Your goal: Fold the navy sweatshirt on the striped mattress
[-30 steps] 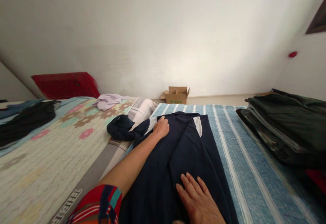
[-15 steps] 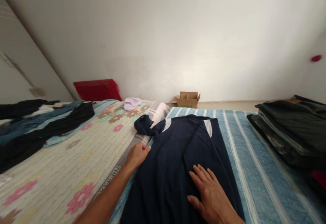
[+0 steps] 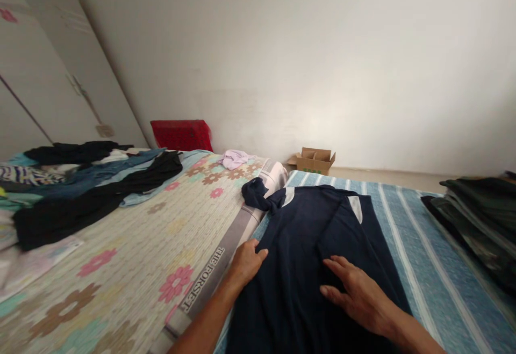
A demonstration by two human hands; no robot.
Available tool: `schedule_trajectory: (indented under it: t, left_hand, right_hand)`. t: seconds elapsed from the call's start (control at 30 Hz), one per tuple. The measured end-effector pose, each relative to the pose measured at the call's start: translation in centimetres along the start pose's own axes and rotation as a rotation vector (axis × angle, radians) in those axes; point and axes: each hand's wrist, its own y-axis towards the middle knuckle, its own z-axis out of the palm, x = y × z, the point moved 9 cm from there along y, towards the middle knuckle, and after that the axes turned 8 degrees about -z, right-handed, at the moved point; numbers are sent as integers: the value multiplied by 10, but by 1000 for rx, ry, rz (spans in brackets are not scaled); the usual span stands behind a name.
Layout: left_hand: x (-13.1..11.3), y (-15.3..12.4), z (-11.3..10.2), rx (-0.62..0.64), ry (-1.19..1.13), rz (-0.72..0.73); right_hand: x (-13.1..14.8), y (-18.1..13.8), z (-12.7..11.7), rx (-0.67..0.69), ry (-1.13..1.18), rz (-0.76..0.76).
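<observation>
A dark navy shirt [image 3: 306,246] with white shoulder patches lies spread on a blue striped sheet [image 3: 407,236]. One sleeve is bunched up at its far left corner. My left hand [image 3: 246,264] rests on the shirt's left edge, fingers curled round the cloth. My right hand [image 3: 355,289] lies flat on the middle of the shirt, fingers stretched out and apart.
A flowered bedcover [image 3: 133,257] spreads to the left, with a heap of dark and blue clothes [image 3: 80,182] on it and a lilac garment [image 3: 236,158] further back. Folded dark green clothes [image 3: 479,214] are stacked at right. A red pillow [image 3: 181,135] and a cardboard box [image 3: 314,159] stand by the wall.
My left hand came back from the shirt's far collar area to its near left edge. The view swung left, and my right hand shifted slightly on the shirt.
</observation>
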Motion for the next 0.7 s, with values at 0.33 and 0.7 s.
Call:
schedule_trajectory:
  t: [0.33, 0.7]
  left_hand:
    - [1, -8, 10, -3, 51, 44]
    - [8, -8, 19, 92, 41, 22]
  right_hand:
    - [98, 166, -44, -96, -137, -208]
    - [108, 288, -53, -248, -146, -77]
